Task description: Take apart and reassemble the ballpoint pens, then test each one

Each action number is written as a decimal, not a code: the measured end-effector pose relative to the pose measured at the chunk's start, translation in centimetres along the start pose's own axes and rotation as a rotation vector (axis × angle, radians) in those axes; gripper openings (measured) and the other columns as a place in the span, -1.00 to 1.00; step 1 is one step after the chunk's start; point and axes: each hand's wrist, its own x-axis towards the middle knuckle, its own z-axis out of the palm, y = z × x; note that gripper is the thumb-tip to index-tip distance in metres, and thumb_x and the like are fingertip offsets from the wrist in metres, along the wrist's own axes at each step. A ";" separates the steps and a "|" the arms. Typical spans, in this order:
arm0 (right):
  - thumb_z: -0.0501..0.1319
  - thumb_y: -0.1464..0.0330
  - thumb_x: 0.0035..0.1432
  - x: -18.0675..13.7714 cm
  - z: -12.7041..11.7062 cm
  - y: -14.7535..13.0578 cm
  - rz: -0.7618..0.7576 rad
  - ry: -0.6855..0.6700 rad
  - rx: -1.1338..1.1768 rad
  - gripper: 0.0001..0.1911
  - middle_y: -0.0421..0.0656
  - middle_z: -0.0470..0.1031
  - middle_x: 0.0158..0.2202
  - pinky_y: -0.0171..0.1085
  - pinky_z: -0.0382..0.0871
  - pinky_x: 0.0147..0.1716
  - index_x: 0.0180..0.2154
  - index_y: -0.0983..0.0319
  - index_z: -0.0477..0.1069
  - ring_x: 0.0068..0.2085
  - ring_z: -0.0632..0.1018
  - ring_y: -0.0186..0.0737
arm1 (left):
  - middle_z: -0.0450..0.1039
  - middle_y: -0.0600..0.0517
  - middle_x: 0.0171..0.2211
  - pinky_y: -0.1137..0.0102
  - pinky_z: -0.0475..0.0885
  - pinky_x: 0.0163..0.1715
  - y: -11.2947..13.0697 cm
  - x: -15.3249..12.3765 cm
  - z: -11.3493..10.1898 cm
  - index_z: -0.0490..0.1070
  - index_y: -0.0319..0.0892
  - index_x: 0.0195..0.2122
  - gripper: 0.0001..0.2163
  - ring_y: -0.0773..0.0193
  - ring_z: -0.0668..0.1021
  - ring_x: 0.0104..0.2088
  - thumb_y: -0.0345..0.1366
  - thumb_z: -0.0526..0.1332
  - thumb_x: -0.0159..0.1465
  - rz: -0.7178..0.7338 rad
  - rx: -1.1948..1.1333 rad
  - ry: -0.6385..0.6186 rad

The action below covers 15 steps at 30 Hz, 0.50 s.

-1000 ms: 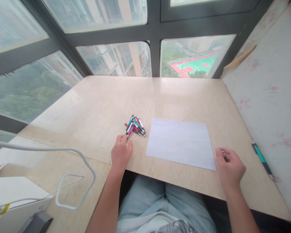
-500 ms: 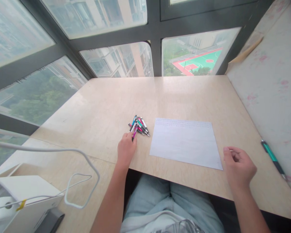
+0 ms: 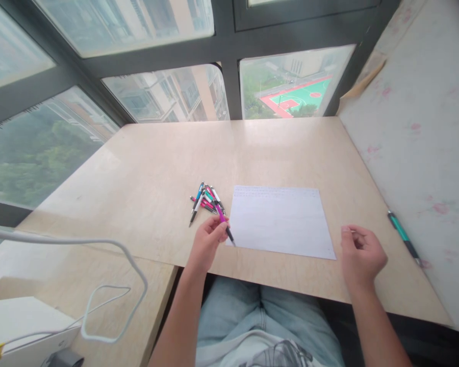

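My left hand [image 3: 209, 239] is closed on a purple pen [image 3: 220, 212], gripping its barrel between thumb and fingers. The pen's dark tip points down toward me, over the left edge of a white sheet of paper [image 3: 277, 219]. Just beyond that hand lies a pile of pens [image 3: 202, 199] in blue, white, pink and green with black grips. Faint lines of writing run along the top of the sheet. Off the sheet's right edge, my right hand [image 3: 364, 255] rests on the table in a loose fist, and I see nothing in it.
A green and black pen [image 3: 404, 237] lies at the table's right edge, beside the flowered wall [image 3: 424, 153]. On the left, a white cable [image 3: 135, 260] loops over the wooden table [image 3: 160, 153] near a white box [image 3: 23, 321]. Windows border the far side.
My left hand has lifted the purple pen off the pile and moved right, to the paper's edge. A white pen in the pile has shifted. The view has swung slightly right.
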 end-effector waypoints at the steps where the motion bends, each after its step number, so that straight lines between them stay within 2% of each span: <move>1: 0.26 0.06 0.09 0.0 0.0 -0.2 0.000 0.009 0.010 -0.56 -0.16 0.43 -0.55 -0.27 0.32 -0.50 -0.29 0.34 0.50 -0.54 0.43 -0.25 | 0.51 0.01 -0.36 0.48 0.33 -0.46 -0.6 -0.4 1.3 0.50 -0.21 -0.22 -0.77 0.39 0.47 -0.47 -0.24 0.37 0.12 -0.033 -0.139 -0.034; 4: 0.24 0.06 0.12 -0.5 0.0 -1.5 0.006 -0.015 0.086 -0.59 -0.18 0.41 -0.53 -0.27 0.32 -0.49 -0.31 0.31 0.47 -0.52 0.42 -0.27 | 0.54 -0.04 -0.28 0.50 0.36 -0.41 -2.2 -1.7 5.5 0.52 -0.22 -0.25 -0.79 0.40 0.51 -0.42 -0.32 0.40 0.09 -0.099 -0.365 -0.110; 6: 0.15 0.07 0.20 -1.3 0.1 -3.2 0.037 -0.150 0.193 -0.61 -0.23 0.35 -0.58 -0.30 0.29 -0.53 -0.29 0.29 0.46 -0.54 0.39 -0.29 | 0.55 -0.05 -0.26 0.48 0.40 -0.35 -2.9 -2.3 7.8 0.52 -0.22 -0.25 -0.80 0.36 0.55 -0.36 -0.33 0.41 0.10 -0.145 -0.433 -0.168; 8: 0.10 0.08 0.25 -2.3 0.4 -5.1 0.037 -0.376 0.297 -0.61 -0.24 0.34 -0.58 -0.33 0.24 -0.57 -0.31 0.26 0.47 -0.56 0.36 -0.31 | 0.56 -0.06 -0.23 0.46 0.42 -0.30 -3.3 -2.8 9.3 0.52 -0.21 -0.26 -0.81 0.33 0.57 -0.32 -0.33 0.41 0.11 -0.174 -0.475 -0.199; 11: 0.06 0.13 0.29 -3.6 1.3 -7.6 -0.046 -0.682 0.342 -0.61 -0.21 0.39 -0.55 -0.32 0.26 -0.50 -0.42 0.24 0.45 -0.51 0.40 -0.29 | 0.57 -0.05 -0.22 0.46 0.44 -0.27 -3.5 -3.0 10.3 0.50 -0.20 -0.23 -0.81 0.34 0.58 -0.30 -0.34 0.39 0.13 -0.167 -0.516 -0.217; 13: 0.10 0.14 0.28 -4.3 1.8 -8.5 -0.071 -0.721 0.299 -0.59 -0.25 0.33 -0.61 -0.33 0.20 -0.51 -0.53 0.23 0.38 -0.54 0.35 -0.32 | 0.56 -0.04 -0.21 0.46 0.44 -0.25 -3.4 -3.0 10.4 0.49 -0.19 -0.22 -0.81 0.34 0.59 -0.30 -0.35 0.39 0.13 -0.155 -0.528 -0.206; 15: 0.11 0.13 0.27 -4.7 2.3 -8.8 -0.025 -0.724 0.294 -0.56 -0.29 0.25 -0.65 -0.34 0.16 -0.53 -0.58 0.22 0.32 -0.57 0.30 -0.35 | 0.56 -0.04 -0.19 0.46 0.45 -0.24 -3.4 -3.0 10.1 0.49 -0.19 -0.23 -0.81 0.33 0.59 -0.29 -0.36 0.39 0.13 -0.150 -0.529 -0.198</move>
